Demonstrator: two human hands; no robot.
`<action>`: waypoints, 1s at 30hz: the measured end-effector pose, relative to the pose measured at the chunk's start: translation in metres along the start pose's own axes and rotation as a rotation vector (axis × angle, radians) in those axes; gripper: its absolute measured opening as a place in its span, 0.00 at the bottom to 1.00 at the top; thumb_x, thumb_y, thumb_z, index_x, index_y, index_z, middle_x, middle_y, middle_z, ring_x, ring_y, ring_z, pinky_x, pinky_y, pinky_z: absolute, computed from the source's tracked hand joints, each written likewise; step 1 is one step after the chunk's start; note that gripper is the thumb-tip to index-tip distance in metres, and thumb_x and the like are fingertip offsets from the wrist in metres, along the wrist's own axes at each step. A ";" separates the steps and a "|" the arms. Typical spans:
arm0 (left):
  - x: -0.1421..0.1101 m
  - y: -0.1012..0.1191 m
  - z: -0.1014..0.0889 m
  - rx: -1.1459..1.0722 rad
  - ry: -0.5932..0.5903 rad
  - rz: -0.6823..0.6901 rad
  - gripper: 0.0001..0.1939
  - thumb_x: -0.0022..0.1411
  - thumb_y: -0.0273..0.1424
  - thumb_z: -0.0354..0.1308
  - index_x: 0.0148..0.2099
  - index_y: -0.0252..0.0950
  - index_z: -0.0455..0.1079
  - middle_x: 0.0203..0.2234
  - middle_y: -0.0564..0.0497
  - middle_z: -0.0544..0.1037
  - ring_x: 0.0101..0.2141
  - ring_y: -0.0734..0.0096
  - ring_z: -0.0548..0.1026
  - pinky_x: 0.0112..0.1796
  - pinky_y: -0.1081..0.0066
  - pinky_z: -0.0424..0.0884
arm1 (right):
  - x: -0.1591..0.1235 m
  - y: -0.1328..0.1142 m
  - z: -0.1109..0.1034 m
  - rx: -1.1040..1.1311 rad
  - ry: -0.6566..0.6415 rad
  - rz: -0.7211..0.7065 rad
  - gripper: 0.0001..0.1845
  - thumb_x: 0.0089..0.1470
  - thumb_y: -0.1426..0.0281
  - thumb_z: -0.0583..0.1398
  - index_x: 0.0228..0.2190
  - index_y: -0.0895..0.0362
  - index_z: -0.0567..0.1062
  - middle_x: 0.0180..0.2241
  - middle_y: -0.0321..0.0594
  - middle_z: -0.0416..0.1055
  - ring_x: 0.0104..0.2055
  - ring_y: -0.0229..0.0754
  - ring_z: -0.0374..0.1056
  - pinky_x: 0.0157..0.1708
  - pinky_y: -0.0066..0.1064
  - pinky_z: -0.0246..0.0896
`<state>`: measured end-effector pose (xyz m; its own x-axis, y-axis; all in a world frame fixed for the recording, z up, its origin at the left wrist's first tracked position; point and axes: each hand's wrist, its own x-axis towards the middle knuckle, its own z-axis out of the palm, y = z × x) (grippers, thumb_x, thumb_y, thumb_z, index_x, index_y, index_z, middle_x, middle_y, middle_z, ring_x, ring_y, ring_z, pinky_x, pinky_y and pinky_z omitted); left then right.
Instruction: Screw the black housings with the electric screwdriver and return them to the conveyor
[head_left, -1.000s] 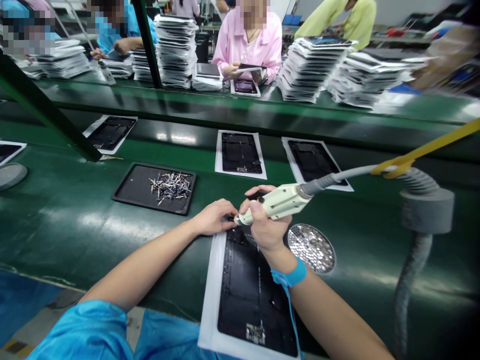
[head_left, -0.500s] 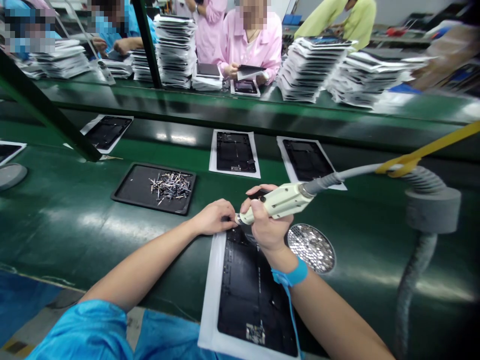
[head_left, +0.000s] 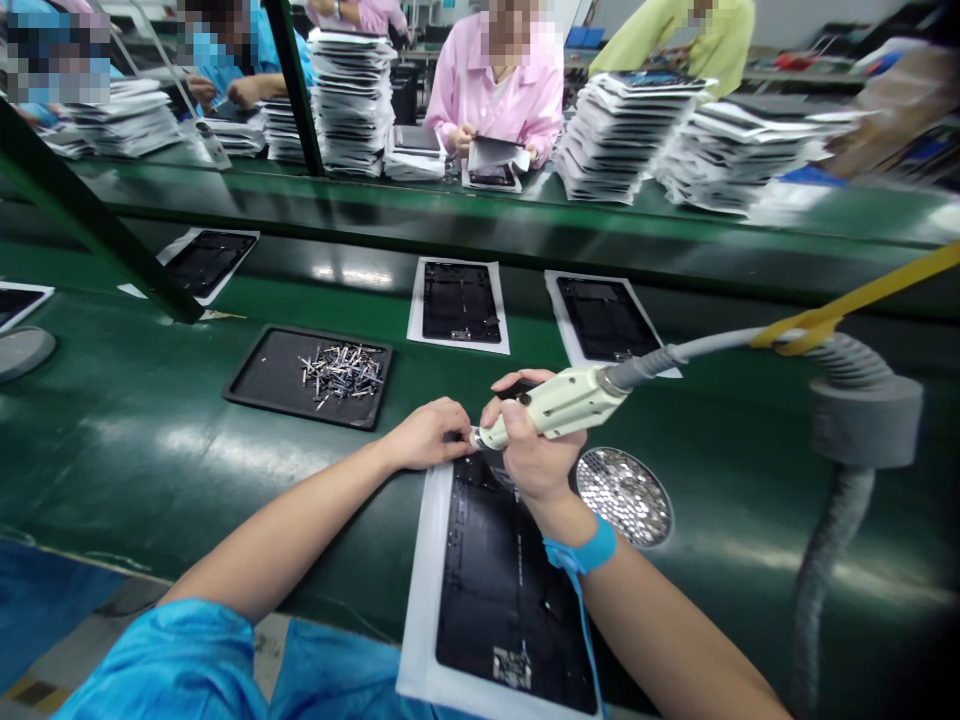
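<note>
My right hand (head_left: 544, 455) is wrapped round a pale electric screwdriver (head_left: 574, 402), its cable running off to the upper right. The driver's tip points down-left at the top edge of a black tablet housing (head_left: 487, 560), which lies on a white sheet (head_left: 420, 630) in front of me. My left hand (head_left: 431, 435) is closed in a pinch at that same edge, right beside the tip. Whatever its fingers hold is hidden. Around my right wrist is a blue strap (head_left: 581, 548) with a cord.
Left of my hands sits a black tray (head_left: 259, 375) with many small parts. A round dish of shiny pieces (head_left: 624, 497) lies right. Several tablet housings (head_left: 461, 300) rest on white sheets beyond. A grey hose (head_left: 832, 580) stands right. Co-workers sit behind tall stacks (head_left: 349, 105).
The housings on the far strip have shifted slightly left. Across the bench, a co-worker in pink has tilted a panel. My hands and the screwdriver stay in place.
</note>
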<state>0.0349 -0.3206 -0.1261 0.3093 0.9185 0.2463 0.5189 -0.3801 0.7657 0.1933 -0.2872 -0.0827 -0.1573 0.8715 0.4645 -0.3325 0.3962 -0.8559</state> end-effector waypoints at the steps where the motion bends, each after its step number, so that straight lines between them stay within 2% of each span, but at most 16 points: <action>1: 0.000 0.000 0.000 0.000 -0.002 -0.003 0.04 0.63 0.29 0.64 0.34 0.37 0.76 0.37 0.48 0.80 0.43 0.64 0.76 0.48 0.64 0.72 | 0.000 0.000 0.000 0.006 0.000 0.000 0.12 0.59 0.68 0.65 0.44 0.52 0.71 0.37 0.35 0.73 0.23 0.34 0.71 0.20 0.29 0.71; 7: 0.001 0.003 0.000 0.028 -0.011 -0.017 0.02 0.60 0.28 0.65 0.36 0.38 0.74 0.36 0.49 0.79 0.42 0.65 0.75 0.48 0.65 0.71 | 0.001 0.000 0.000 0.026 -0.015 -0.024 0.12 0.60 0.70 0.65 0.45 0.51 0.71 0.38 0.35 0.73 0.23 0.33 0.71 0.22 0.29 0.72; 12: -0.001 0.004 -0.005 0.042 -0.014 0.000 0.09 0.58 0.26 0.63 0.42 0.38 0.74 0.38 0.50 0.79 0.43 0.64 0.75 0.48 0.66 0.71 | 0.003 -0.007 -0.003 -0.001 0.009 -0.054 0.13 0.60 0.68 0.64 0.46 0.50 0.70 0.38 0.34 0.73 0.23 0.33 0.71 0.23 0.29 0.72; 17: 0.004 0.009 0.000 0.164 0.000 -0.023 0.07 0.64 0.31 0.61 0.45 0.37 0.74 0.40 0.47 0.79 0.43 0.62 0.75 0.49 0.62 0.71 | -0.005 -0.028 -0.023 -0.037 -0.002 -0.057 0.14 0.59 0.66 0.65 0.46 0.49 0.70 0.39 0.34 0.72 0.23 0.33 0.72 0.22 0.29 0.71; 20: 0.019 0.021 0.013 0.390 0.006 -0.135 0.12 0.64 0.38 0.64 0.46 0.37 0.74 0.43 0.44 0.78 0.45 0.55 0.75 0.49 0.58 0.71 | -0.006 -0.041 -0.042 -0.052 0.060 -0.074 0.14 0.58 0.67 0.66 0.45 0.49 0.72 0.38 0.34 0.73 0.22 0.34 0.71 0.19 0.30 0.70; 22: 0.032 0.027 0.019 0.495 -0.058 -0.198 0.11 0.64 0.39 0.64 0.43 0.37 0.75 0.41 0.43 0.79 0.45 0.53 0.76 0.47 0.58 0.71 | -0.004 -0.046 -0.055 -0.060 0.136 -0.097 0.13 0.57 0.67 0.66 0.44 0.50 0.72 0.36 0.34 0.73 0.21 0.35 0.71 0.19 0.30 0.70; 25: 0.051 0.025 0.019 0.480 -0.235 -0.186 0.09 0.65 0.36 0.63 0.35 0.37 0.75 0.34 0.47 0.79 0.38 0.58 0.77 0.40 0.64 0.71 | 0.002 -0.050 -0.071 -0.093 0.235 -0.117 0.14 0.55 0.66 0.67 0.42 0.52 0.72 0.33 0.33 0.73 0.20 0.35 0.70 0.19 0.30 0.70; 27: 0.064 0.017 0.013 0.426 -0.299 -0.141 0.09 0.65 0.35 0.61 0.32 0.38 0.75 0.31 0.50 0.78 0.35 0.63 0.77 0.36 0.68 0.69 | 0.002 -0.051 -0.080 -0.112 0.253 -0.124 0.14 0.54 0.66 0.68 0.42 0.52 0.73 0.33 0.33 0.74 0.20 0.35 0.70 0.19 0.30 0.70; 30: 0.090 0.001 0.001 0.429 -0.223 -0.131 0.09 0.66 0.34 0.61 0.33 0.38 0.76 0.31 0.50 0.78 0.34 0.65 0.76 0.36 0.70 0.69 | -0.005 -0.051 -0.088 -0.109 0.219 -0.129 0.13 0.55 0.67 0.67 0.43 0.52 0.73 0.34 0.34 0.74 0.20 0.34 0.70 0.19 0.29 0.69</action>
<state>0.0636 -0.2385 -0.1039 0.3583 0.9336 -0.0045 0.8313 -0.3168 0.4567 0.2923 -0.2862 -0.0613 0.0888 0.8488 0.5212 -0.2329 0.5265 -0.8177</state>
